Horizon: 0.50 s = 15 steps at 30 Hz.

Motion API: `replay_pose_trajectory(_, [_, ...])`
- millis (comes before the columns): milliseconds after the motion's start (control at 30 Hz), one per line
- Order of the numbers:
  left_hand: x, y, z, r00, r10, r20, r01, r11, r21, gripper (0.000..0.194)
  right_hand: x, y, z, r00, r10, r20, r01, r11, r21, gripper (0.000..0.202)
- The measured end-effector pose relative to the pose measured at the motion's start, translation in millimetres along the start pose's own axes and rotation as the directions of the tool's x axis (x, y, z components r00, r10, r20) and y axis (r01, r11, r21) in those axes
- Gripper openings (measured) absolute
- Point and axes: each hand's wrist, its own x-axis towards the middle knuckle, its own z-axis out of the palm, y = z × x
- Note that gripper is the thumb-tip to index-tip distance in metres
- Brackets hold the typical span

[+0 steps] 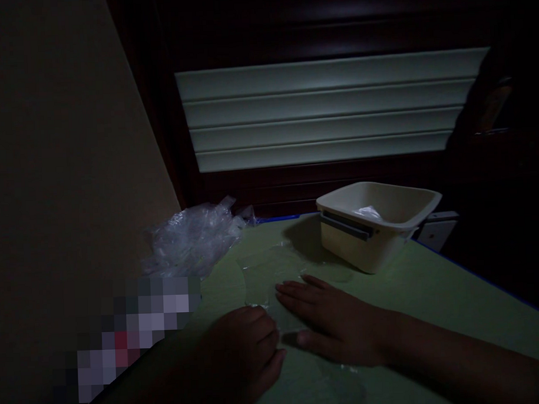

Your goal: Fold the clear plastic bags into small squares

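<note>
A thin, see-through plastic film [272,267] lies spread on the green tabletop, its outline faint in the dim light. My right hand [331,320] rests palm down on the film, fingers stretched out and slightly apart, holding nothing. Just to its left, my left hand [246,350] is closed, with its fingers curled under at the film's near-left part. Whether a bit of the film is inside those fingers is hidden.
A crumpled heap of clear plastic [193,240] sits against the wall at the back left. At the back right stands a cream plastic bin [355,246] with a grey handle and some clear plastic inside. A blurred-out item [141,336] lies along the left edge. Behind is a slatted panel [328,114].
</note>
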Motion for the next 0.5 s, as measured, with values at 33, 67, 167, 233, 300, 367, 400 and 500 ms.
replay_pose_trajectory(33, [0,0,-0.7,1.0,0.0,0.004,0.0,1.0,-0.003,0.013,0,3,0,1.0,0.025,-0.01,-0.026,1.0,-0.018,0.063])
replay_pose_trajectory(67, [0,0,-1.3,1.0,0.001,0.006,-0.001,1.0,-0.001,0.013,1,7,0,0.999,0.047,-0.026,-0.048,0.998,-0.036,0.062])
replay_pose_trajectory(167, [1,0,-2.0,1.0,0.017,-0.008,-0.017,0.999,0.034,0.017,2,14,-3,0.99,0.08,-0.114,-0.089,0.993,-0.079,0.052])
replay_pose_trajectory(233, [1,-1,-1.3,0.999,0.045,-0.025,-0.043,0.996,0.073,0.021,3,15,-6,0.976,0.087,-0.201,-0.108,0.989,-0.097,0.041])
replay_pose_trajectory(300, [1,-2,-0.1,0.996,0.058,-0.061,-0.052,0.994,0.099,0.023,3,14,-6,0.964,0.083,-0.252,-0.115,0.987,-0.113,0.031])
replay_pose_trajectory(367, [1,-3,0.9,0.994,0.05,-0.101,-0.039,0.993,0.111,0.025,4,11,-4,0.966,0.077,-0.247,-0.111,0.986,-0.127,0.024])
replay_pose_trajectory(400, [0,-3,1.1,0.993,0.047,-0.113,-0.034,0.993,0.115,0.025,4,9,-2,0.968,0.075,-0.24,-0.109,0.985,-0.131,0.023])
replay_pose_trajectory(500, [0,-2,0.8,0.995,0.045,-0.092,-0.034,0.992,0.118,0.023,4,3,2,0.969,0.065,-0.239,-0.095,0.988,-0.119,0.022])
